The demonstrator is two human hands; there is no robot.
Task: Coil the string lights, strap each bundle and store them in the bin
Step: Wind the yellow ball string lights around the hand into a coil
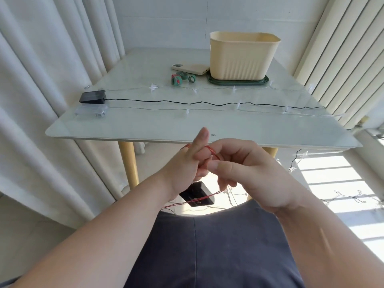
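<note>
- Left hand (pixel 182 163): forefinger straight up as the spool, red wire (pixel 211 153) looped round it; can't tell if the other fingers clamp anything.
- Black battery box (pixel 197 194) dangling just below the grip, more wire trailing off beside it.
- Right hand (pixel 245 169): nearer the free run, pinching the wire just right of that finger, short stretch slanting up-left into the loop.
- Bin (pixel 243 57) well beyond both hands.

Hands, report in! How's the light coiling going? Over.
Left hand: red wire looped round fingers. Right hand pinches the wire. Battery box dangles below. Bin waits on table.
</note>
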